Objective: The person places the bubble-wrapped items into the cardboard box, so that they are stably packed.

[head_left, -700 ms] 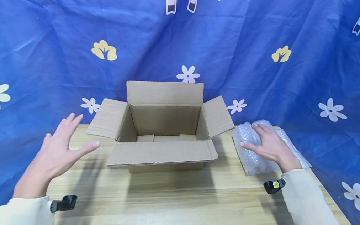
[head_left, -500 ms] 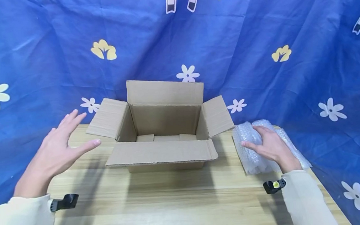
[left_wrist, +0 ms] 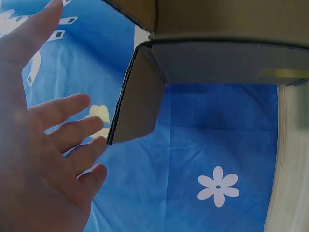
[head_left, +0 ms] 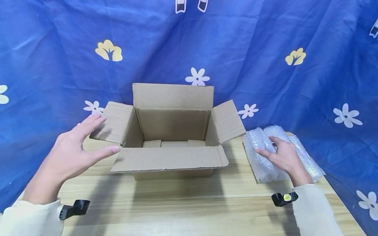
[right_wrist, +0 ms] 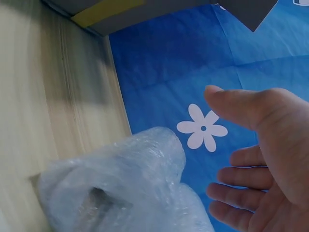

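Observation:
An upright cardboard box [head_left: 169, 158] stands at the back of the table with its top flaps spread outward. Beside its left flap [head_left: 116, 120] hovers my left hand [head_left: 69, 154], fingers extended and thumb apart, holding nothing. In the left wrist view, a gap shows between the fingers and the flap's edge. At the right lie bubble-wrapped bundles [head_left: 258, 158], side by side. My right hand [head_left: 285, 156] is over them, thumb spread from the fingers. The right wrist view shows the bubble wrap [right_wrist: 130, 169] apart from the palm and fingers; a dark opening shows in its end.
A blue cloth [head_left: 154, 34] with printed flowers hangs behind and to the right of the wooden table [head_left: 170, 217]. The box's back flap [head_left: 173, 96] rises near that cloth. The right bundles lie close to the table's right edge.
My left hand has moved right, closer to the box's left flap. The right hand has shifted slightly down over the bubble-wrapped bundles. Box and bundles stay in place.

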Demonstrator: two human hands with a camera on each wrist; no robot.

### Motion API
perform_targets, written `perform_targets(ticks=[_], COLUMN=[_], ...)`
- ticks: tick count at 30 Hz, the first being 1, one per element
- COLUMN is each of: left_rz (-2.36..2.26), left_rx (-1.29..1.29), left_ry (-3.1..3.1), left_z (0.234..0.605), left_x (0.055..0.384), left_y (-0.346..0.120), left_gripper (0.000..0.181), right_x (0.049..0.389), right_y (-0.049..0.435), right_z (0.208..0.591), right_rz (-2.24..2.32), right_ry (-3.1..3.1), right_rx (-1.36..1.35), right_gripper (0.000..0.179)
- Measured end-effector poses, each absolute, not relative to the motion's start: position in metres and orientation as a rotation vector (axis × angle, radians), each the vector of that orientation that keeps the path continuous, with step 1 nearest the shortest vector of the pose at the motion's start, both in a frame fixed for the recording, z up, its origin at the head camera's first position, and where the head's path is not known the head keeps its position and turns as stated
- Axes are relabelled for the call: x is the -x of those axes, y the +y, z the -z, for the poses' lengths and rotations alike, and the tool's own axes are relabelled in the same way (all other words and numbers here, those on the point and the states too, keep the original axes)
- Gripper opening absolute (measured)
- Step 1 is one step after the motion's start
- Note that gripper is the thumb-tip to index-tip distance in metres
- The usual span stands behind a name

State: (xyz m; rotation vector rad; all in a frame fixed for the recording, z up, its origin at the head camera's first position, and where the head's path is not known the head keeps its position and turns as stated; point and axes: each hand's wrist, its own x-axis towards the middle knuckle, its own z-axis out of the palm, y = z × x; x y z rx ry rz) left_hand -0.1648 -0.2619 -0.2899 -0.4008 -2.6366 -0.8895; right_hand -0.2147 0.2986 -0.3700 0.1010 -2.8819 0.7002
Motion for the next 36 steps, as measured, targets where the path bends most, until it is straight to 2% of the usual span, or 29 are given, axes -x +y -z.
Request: perform_targets(ticks=[12, 25, 36], left_rz=[0.798, 0.77, 0.769], left_rx=[0.482, 0.515, 0.5], left_ry=[-2.711, -2.755, -2.772], left_z=[0.296, 0.306, 0.308], left_x=[0.168, 0.17, 0.169], left_y=[-0.255, -0.253, -0.252], left_gripper=[0.094, 0.099, 0.1], right_x=[0.209, 0.212, 0.223], right_y=[0.292, 0.288, 0.283], right_z=[0.391, 0.41, 0.409], right_rz=[-0.802, -0.807, -0.723], right_ry=[-2.781, -2.845, -2.924], right_rx=[0.016, 0.068, 0.093], right_gripper=[0.071, 0.071, 0.069])
